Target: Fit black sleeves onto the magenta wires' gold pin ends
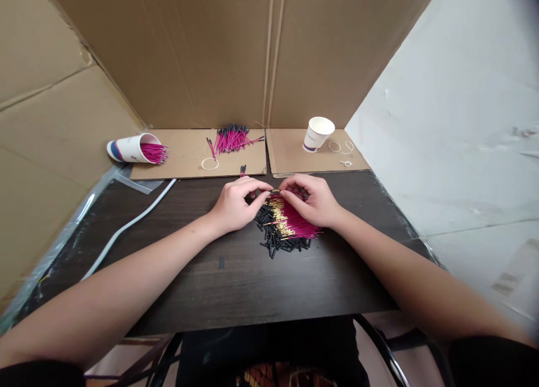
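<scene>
My left hand [242,203] pinches what looks like a small black sleeve between thumb and forefinger. Opposite it, a few centimetres away, my right hand [310,199] is closed in a pinch on a thin magenta wire whose gold end points left. The fingertips cover most of both pieces. Just below lies a pile of magenta wires [300,221] with gold-coloured ends [281,218] facing left. Loose black sleeves [278,244] are scattered around the pile's left and front sides. A few black-ended wires [243,170] lie beyond my left hand, partly hidden by it.
Behind, a cardboard sheet [181,168] bears a heap of black-ended magenta wires [232,139] and a rubber band [209,164]. A tipped paper cup [128,149] holds more wires; another paper cup [319,133] stands upright. A white cable [126,227] crosses the table's left side.
</scene>
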Tool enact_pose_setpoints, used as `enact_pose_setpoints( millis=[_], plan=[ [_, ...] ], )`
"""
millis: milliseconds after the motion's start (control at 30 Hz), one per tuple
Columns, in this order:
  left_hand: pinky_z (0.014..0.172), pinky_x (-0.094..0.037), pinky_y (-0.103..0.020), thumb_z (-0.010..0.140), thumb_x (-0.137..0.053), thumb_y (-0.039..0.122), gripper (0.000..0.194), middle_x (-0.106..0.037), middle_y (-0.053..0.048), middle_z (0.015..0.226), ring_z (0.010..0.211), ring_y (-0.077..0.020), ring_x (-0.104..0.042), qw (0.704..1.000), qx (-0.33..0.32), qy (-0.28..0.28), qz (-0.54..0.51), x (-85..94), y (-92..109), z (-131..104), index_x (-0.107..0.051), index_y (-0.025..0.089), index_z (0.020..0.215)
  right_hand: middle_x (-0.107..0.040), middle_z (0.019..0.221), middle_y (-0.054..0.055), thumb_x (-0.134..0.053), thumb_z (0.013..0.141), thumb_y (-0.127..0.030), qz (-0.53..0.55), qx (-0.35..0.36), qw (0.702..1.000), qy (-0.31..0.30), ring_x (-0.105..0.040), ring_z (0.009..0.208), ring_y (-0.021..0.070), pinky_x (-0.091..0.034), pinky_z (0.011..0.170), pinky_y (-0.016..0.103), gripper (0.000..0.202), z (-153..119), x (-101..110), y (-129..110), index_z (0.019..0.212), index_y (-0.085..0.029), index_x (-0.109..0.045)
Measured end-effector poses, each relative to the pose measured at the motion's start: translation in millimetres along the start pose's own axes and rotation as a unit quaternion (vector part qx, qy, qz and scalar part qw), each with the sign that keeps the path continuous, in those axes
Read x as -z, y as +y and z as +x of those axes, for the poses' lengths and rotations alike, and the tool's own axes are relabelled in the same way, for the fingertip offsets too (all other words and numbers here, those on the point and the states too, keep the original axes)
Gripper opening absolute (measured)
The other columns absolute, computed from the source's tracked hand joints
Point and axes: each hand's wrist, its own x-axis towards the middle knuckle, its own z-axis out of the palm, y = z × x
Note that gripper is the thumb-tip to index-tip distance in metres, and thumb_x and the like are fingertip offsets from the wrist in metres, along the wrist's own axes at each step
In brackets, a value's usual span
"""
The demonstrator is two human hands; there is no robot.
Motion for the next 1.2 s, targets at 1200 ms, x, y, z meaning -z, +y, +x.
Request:
enact_pose_setpoints(
  millis=[1200],
  plan=[
    [0.082, -0.061, -0.034, 0.106, -0.071, 0.018, 0.013, -0.082, -0.007, 0.099, 0.085, -0.0180, -0.074, 0.997, -0.074, -0.009, -0.003, -1.3, -3.2, -1.1, -0.083, 0.016, 0.110, -0.067, 0.088, 0.005, -0.061, 0.107, -0.016, -0.071, 0.136, 0.988, 0.015, -0.060, 0.078, 0.0190, -0.051, 0.071, 0.035, 0.010, 0.8, 1.3, 0.3, 0.102, -0.021, -0.068]
  ],
)
